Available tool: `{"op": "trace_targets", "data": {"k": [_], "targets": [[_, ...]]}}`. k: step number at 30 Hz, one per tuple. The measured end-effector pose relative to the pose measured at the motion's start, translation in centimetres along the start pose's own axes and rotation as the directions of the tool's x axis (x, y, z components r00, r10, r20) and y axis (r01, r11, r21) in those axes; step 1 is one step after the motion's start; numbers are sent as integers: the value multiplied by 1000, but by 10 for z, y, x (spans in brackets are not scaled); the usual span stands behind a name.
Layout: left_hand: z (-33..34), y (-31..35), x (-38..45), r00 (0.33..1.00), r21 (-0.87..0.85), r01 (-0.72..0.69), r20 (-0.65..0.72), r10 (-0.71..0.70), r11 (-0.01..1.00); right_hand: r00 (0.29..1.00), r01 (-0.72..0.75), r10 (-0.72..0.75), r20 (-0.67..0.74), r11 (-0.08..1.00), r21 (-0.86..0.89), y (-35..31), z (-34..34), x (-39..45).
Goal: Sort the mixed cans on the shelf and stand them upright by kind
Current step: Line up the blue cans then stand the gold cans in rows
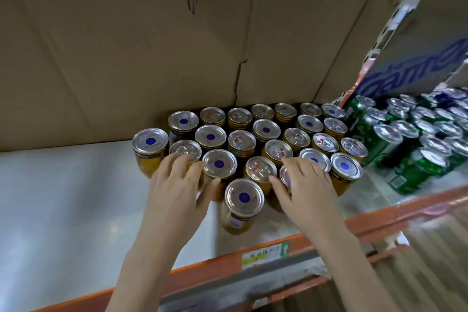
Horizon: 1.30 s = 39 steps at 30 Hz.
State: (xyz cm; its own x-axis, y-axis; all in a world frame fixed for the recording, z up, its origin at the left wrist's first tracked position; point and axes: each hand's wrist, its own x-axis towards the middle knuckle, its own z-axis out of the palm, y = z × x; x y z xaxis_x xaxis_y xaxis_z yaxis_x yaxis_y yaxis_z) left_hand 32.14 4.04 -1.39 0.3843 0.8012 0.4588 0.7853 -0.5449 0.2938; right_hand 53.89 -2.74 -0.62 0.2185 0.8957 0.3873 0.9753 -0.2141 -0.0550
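Several yellow cans stand upright in a block on the white shelf (pixel 63 197). Some lids carry a blue dot (pixel 150 141), others a red-marked pull tab (pixel 260 167), and the two kinds are mixed. One blue-dot can (pixel 244 197) stands alone in front of the block. My left hand (pixel 177 185) reaches over the block's front left, its fingers resting on a pull-tab can (pixel 186 148) and its thumb beside a blue-dot can (pixel 219 164). My right hand (pixel 304 185) lies with spread fingers over a mostly hidden can (pixel 285 176) at the front right.
Green cans (pixel 417 159) fill the shelf to the right of the yellow block. A cardboard wall (pixel 126 58) stands behind, and a blue-printed carton (pixel 417 68) hangs over the green cans. The orange shelf edge (pixel 228 263) runs along the front. Bare white shelf lies to the left.
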Motion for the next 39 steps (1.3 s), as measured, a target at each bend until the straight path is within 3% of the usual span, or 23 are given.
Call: {"op": "trace_targets", "data": {"k": [8,18,23,28,39], "targets": [[36,92,54,996,289,-91,33,85,953,977,177,-174,-121,984,9,89,6,39],[111,212,78,994,375,54,64,-84,925,959,274,-256,-118,946,175,226,24,55],[112,219,73,990,391,94,58,-126,916,948,315,-290,-129,916,251,234,28,64],[106,213,83,976,399,44,179,-125,916,938,346,-333,-95,906,245,228,30,80],[97,194,201,942,413,-278,293,163,867,903,430,-430,-11,902,35,223,14,169]]}}
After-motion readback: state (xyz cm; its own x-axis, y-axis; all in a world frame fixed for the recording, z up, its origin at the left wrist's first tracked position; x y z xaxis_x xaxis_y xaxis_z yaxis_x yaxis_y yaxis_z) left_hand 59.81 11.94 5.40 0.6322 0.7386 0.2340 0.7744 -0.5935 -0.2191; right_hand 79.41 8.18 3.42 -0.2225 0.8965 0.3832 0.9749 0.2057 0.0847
